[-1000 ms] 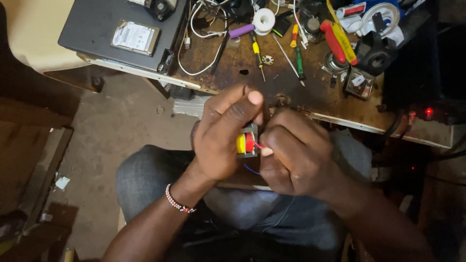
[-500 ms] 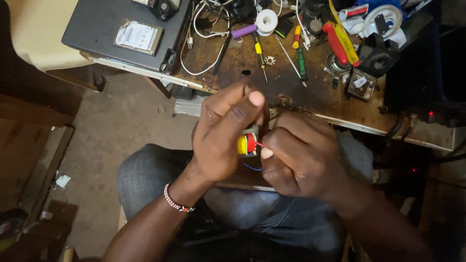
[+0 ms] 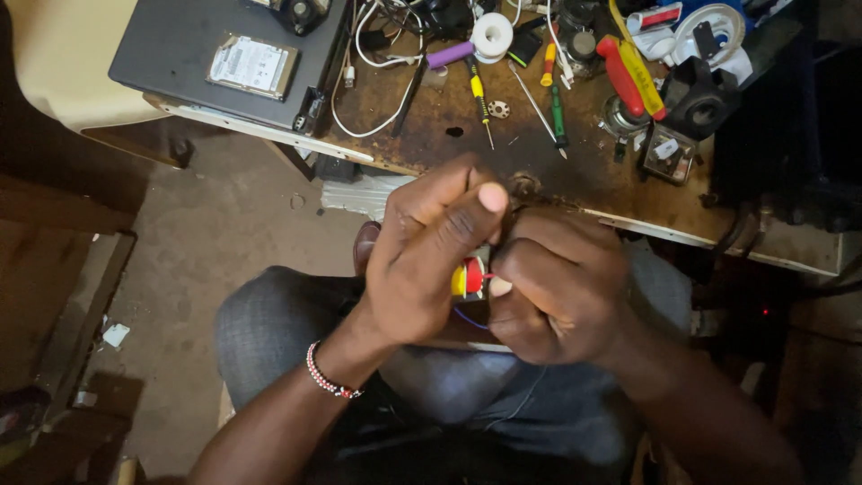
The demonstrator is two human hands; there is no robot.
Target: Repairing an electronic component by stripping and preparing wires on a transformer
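Note:
Both my hands meet above my lap, just in front of the workbench edge. My left hand (image 3: 426,256), with a beaded bracelet at the wrist, is closed around a small part with yellow and red connectors (image 3: 467,278). My right hand (image 3: 557,287) pinches the same part from the right, thumb pressed against the red connector. Thin blue and grey wires (image 3: 471,321) hang from below the part. Most of the part is hidden by my fingers.
A worn wooden workbench (image 3: 575,184) holds a dark laptop (image 3: 180,36) with a hard drive (image 3: 251,65) on it, white cables (image 3: 373,81), several screwdrivers (image 3: 480,101), a solder spool (image 3: 491,34) and red-handled pliers (image 3: 620,72). Bare concrete floor (image 3: 206,233) lies to the left.
My hands stay together on the small part with barely any shift. The view has drifted slightly, so the bench sits a little higher in the picture.

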